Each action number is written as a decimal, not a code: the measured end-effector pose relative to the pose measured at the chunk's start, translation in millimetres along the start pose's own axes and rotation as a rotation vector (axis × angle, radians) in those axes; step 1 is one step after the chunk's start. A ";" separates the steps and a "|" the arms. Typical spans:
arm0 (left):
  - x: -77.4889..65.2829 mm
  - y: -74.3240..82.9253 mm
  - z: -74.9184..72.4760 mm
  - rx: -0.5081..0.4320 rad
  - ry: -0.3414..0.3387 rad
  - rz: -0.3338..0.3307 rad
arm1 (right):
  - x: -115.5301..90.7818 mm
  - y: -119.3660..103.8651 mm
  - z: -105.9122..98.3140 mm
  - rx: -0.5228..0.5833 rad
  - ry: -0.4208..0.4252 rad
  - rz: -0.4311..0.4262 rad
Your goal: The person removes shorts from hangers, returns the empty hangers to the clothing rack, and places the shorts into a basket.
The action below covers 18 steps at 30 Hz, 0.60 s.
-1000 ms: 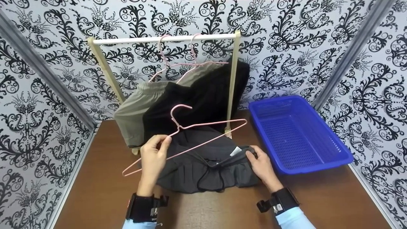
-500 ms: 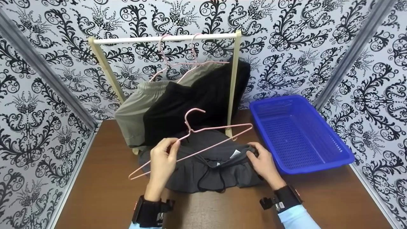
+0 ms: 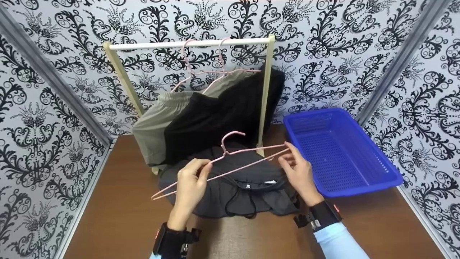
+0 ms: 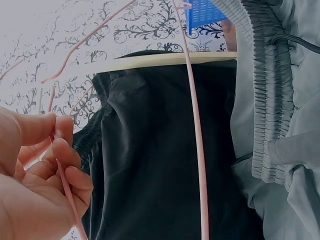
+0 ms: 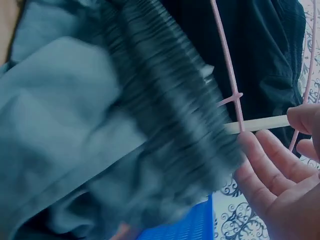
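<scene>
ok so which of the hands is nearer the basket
The right hand: it is close to the side of the basket, at the hanger's basket-side end. The left hand is farther away, pinching the hanger's opposite arm.

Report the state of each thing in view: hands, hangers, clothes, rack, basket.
Pink hanger: tilted, bare of clothes
Left hand: pinching that hanger
Right hand: fingertip at the hanger's right end, contact unclear
Dark gray garment: lying on the table, waist open
Rack: standing upright
Two other hangers: hooked on the rack
Black and beige clothes: hanging from them
Blue basket: upright
</scene>
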<state>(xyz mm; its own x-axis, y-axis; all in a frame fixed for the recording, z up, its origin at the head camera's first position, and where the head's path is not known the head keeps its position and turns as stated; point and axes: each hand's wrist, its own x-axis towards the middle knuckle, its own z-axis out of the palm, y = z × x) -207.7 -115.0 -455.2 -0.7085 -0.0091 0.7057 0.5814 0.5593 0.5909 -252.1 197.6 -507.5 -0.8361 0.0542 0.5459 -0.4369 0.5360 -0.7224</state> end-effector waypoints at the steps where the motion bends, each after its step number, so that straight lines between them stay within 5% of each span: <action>1: -0.2 0.6 -0.5 -0.002 -0.004 0.003 | 1.6 -1.1 1.1 0.009 -0.001 -0.019; 4: -1.0 1.8 -1.7 -0.011 -0.015 0.008 | 7.0 -5.3 4.2 0.036 -0.016 -0.058; 18: 1.7 -4.3 -22.2 0.061 -0.029 0.066 | 21.4 -14.4 -1.0 0.016 -0.022 0.007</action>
<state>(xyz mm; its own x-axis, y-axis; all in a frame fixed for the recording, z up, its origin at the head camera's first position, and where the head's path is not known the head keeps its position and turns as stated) -202.5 -135.8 -447.9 -0.6814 0.0532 0.7300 0.6023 0.6076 0.5178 -263.4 191.9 -484.9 -0.8458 0.0394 0.5320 -0.4365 0.5224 -0.7325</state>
